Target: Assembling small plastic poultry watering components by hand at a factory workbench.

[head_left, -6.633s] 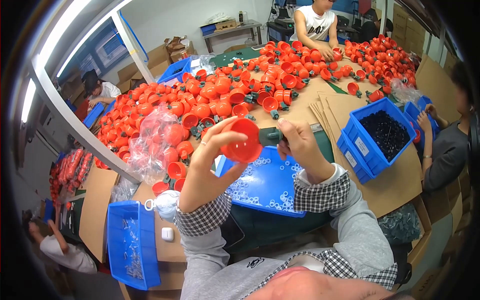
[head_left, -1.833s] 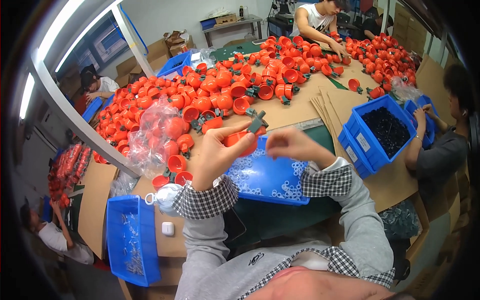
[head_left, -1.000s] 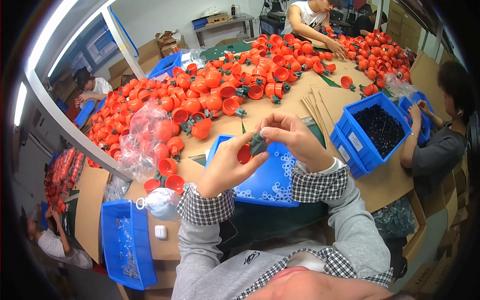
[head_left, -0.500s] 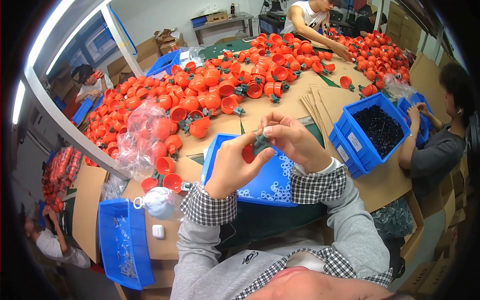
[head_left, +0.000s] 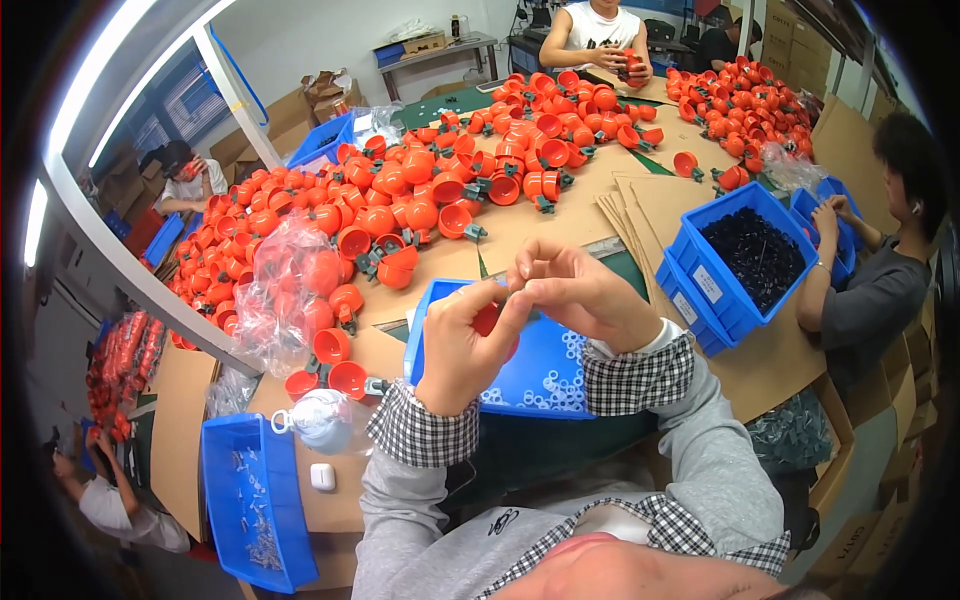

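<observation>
Above a blue bin of small white rings, my two hands meet with their fingertips together. My left hand is closed around a red cup, most of it hidden behind the fingers. The thumb and fingers of my right hand are pinched against the left fingertips; whatever lies between them cannot be made out. Beyond the hands spreads a large heap of red cups with grey-green fittings. A clear plastic bag covers some cups at the left.
At the lower left stand a blue bin of small clear parts, a white case and a clear, pale-blue bottle. A blue bin of black parts is at right, beside cardboard sheets. Several co-workers sit around the table.
The grey-green fitting on the cup has gone out of sight behind my fingers. My hands stay nearly in place. The co-worker at the back now holds a red cup in both hands.
</observation>
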The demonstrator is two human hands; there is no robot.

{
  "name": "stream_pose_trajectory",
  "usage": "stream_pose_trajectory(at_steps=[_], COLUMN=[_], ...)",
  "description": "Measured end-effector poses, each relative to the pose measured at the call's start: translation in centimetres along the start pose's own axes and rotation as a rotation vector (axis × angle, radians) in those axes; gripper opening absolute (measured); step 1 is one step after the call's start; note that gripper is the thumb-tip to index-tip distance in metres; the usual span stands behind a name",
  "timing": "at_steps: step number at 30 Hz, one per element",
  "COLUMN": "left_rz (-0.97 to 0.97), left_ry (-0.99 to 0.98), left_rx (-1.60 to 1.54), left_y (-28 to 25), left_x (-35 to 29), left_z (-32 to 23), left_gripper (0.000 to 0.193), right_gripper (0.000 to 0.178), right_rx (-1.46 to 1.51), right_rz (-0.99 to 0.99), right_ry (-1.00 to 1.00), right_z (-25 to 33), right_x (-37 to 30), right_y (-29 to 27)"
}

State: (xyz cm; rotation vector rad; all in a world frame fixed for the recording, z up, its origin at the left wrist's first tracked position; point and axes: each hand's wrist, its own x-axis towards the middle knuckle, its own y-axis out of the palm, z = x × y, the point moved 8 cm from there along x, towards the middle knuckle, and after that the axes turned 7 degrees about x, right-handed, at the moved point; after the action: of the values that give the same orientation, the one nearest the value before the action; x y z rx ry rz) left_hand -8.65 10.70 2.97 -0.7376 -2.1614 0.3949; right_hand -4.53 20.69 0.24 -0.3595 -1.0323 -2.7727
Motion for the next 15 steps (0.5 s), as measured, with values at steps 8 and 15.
stream_pose_trajectory(at_steps=[8,15], left_rz=[0.067,0.156], left_ry=[-0.054,-0.134], left_rx=[-0.219,-0.454], left_y=[0.1,1.1], left_x=[-0.4,-0.1], left_z=[1.2,2.2], left_gripper=[0.027,0.036], right_gripper=[0.02,0.023], right_rx=[0.147,-0.265], right_rz=[0.061,-0.14], right_ry=[-0.007,-0.071], right_z=[-1.1,1.4], right_x=[0.4,-0.8], right_y=[-0.1,0.2])
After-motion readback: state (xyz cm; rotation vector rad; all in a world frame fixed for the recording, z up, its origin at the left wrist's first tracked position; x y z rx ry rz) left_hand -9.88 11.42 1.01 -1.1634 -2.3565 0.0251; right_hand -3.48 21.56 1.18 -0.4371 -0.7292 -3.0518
